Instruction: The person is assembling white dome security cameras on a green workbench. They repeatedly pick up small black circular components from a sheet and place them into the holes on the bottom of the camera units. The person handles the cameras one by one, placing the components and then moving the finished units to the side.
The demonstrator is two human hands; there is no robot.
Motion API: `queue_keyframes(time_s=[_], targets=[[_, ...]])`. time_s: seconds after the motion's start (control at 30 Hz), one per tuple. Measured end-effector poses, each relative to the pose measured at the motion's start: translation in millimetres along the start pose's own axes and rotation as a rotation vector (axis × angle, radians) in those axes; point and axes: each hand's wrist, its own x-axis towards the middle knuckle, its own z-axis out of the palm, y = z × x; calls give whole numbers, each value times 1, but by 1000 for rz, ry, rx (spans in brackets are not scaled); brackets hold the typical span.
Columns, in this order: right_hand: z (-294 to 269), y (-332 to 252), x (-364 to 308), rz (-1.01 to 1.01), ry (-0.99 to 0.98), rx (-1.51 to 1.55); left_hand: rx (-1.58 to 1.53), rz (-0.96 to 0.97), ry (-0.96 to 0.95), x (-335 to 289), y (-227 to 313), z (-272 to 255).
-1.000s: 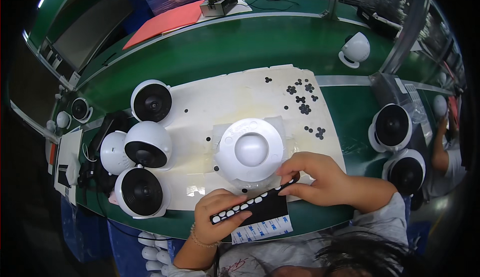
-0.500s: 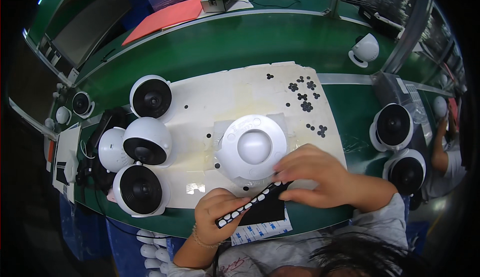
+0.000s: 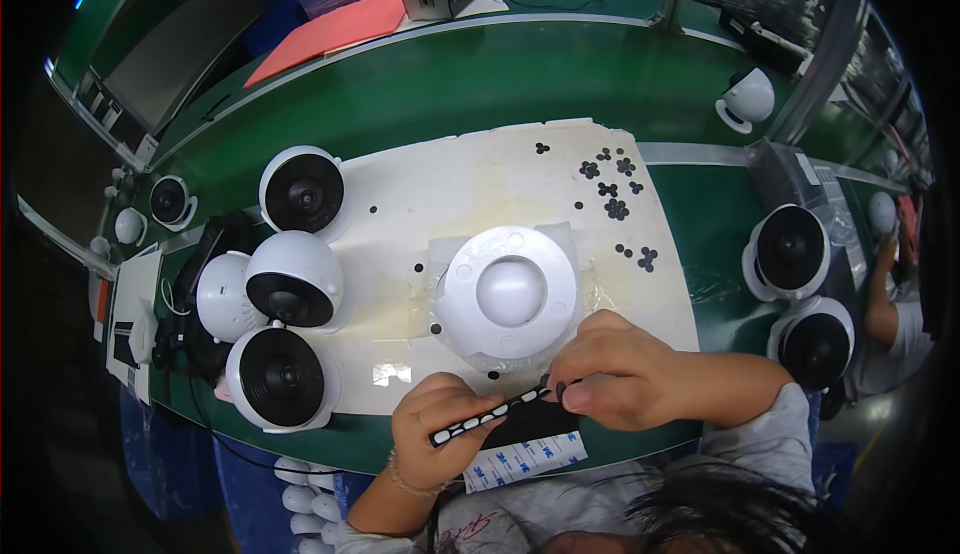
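Note:
My left hand (image 3: 425, 429) is closed around the left end of a narrow black strip with a row of white pads (image 3: 492, 415). At the strip's other end, the thumb and fingers of my right hand (image 3: 622, 374) pinch a small black pad (image 3: 561, 390); whether it is loose from the strip cannot be made out. Just beyond my hands lies a white ring-shaped camera base (image 3: 462, 294), underside up, with a rounded white dome in its opening. Under the strip, by my body, are a dark sheet and a white sheet with blue print (image 3: 525, 461).
A pale board (image 3: 400, 179) covers the green bench, with clusters of small black dots (image 3: 616, 210) at its right. White ball-shaped cameras stand left (image 3: 284, 378) and right (image 3: 792, 247). A co-worker's arm (image 3: 882, 299) shows at far right.
My right hand has drawn its fingers together into a pinch at the strip's right end. The strip has tilted, showing its white pads more edge-on. My left hand keeps its grip.

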Motion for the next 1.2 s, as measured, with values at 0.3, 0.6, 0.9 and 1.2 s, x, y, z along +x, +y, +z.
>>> queue_keyframes(time_s=[0.3, 0.6, 0.9, 1.2], targets=[[-2, -4, 0, -76, -69, 21, 71, -91, -23, -1, 3, 0], [-9, 4, 9, 74, 165, -126, 266, 102, 67, 0, -2, 0], [-17, 36, 46, 470, 233, 355, 407, 175, -44, -4, -7, 0], [-12, 33, 45, 426, 253, 186, 371, 148, -49, -6, -7, -1]])
